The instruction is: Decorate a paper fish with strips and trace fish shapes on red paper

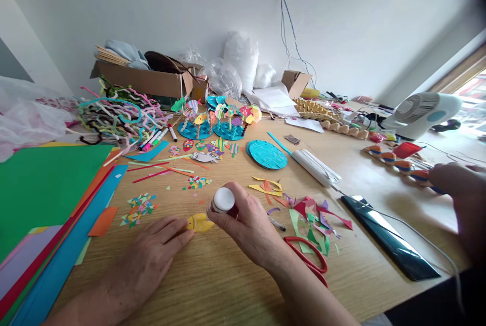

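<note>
My right hand (250, 225) is closed round a glue stick (224, 199), its round white end facing up and its lower end hidden by my fingers. It is held over the right part of a small yellow paper fish (201, 222) on the table. My left hand (159, 242) lies flat on the table, fingers stretched out, with the fingertips on the fish's left edge. Beyond the fish lie small triangular paper bits (139, 208) and round paper dots (198, 182). Red-handled scissors (309, 260) lie by my right forearm.
Coloured paper sheets (49, 179) lie at the left, pipe cleaners (114, 113) behind them. Decorated blue discs (195, 129) and plain ones (268, 155) are farther back. Paper scraps (315, 219), a phone (389, 237) and a white power bank (316, 167) lie right. Another person's blurred hand (459, 184) shows at right.
</note>
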Available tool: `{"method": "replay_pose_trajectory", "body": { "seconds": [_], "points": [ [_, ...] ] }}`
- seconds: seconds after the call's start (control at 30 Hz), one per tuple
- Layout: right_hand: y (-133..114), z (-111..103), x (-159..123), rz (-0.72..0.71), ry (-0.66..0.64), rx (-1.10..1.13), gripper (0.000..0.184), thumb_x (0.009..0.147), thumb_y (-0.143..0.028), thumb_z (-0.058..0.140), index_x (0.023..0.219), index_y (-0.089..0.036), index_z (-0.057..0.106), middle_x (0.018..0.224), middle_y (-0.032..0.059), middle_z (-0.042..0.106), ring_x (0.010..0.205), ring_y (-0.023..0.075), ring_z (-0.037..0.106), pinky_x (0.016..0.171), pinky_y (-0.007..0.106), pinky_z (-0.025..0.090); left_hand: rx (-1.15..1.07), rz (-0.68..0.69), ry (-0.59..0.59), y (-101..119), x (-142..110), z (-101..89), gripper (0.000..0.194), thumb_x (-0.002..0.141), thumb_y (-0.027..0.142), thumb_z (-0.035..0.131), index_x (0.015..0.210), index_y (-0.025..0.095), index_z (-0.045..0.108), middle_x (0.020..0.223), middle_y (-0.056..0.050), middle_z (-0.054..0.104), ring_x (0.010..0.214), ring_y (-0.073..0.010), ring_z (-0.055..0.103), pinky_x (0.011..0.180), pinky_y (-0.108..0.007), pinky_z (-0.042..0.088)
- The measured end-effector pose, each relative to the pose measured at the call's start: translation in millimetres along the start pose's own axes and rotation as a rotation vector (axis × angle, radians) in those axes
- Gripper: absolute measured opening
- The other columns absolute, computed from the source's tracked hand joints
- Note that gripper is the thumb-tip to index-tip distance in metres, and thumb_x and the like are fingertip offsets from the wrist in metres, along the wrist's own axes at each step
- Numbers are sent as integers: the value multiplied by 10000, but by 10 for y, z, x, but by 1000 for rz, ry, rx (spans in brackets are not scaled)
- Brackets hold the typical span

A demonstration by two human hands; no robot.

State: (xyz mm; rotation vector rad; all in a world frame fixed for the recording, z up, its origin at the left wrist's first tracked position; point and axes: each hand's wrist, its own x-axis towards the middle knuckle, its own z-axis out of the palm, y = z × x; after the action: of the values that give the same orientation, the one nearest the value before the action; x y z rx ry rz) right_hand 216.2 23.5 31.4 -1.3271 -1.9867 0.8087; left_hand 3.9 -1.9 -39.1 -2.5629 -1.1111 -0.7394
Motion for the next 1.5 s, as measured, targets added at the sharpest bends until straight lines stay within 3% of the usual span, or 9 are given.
{"method": "replay_pose_trajectory", "body": {
  "seconds": [0.53, 1.5],
  "points": [
    [-2, 19, -12, -25, -18, 22, 154, 805, -310, 612, 809, -211, 494, 752, -18, 576, 674, 138, 504, 586, 222, 336, 17, 61, 15, -20, 14, -19, 404, 810, 20, 349, 1037, 248, 594, 1018, 26, 675, 943, -146, 608, 800, -276, 509],
    [26, 5, -8, -32, 8, 35, 192, 777, -265, 658, 750, -205, 477, 710, -31, 563, 665, 136, 493, 573, 225, 315, -2, 53, 8, -19, 15, -20, 395, 829, 35, 342, 1033, 254, 600, 1020, 29, 670, 953, -139, 600, 824, -269, 488]
  ]
}}
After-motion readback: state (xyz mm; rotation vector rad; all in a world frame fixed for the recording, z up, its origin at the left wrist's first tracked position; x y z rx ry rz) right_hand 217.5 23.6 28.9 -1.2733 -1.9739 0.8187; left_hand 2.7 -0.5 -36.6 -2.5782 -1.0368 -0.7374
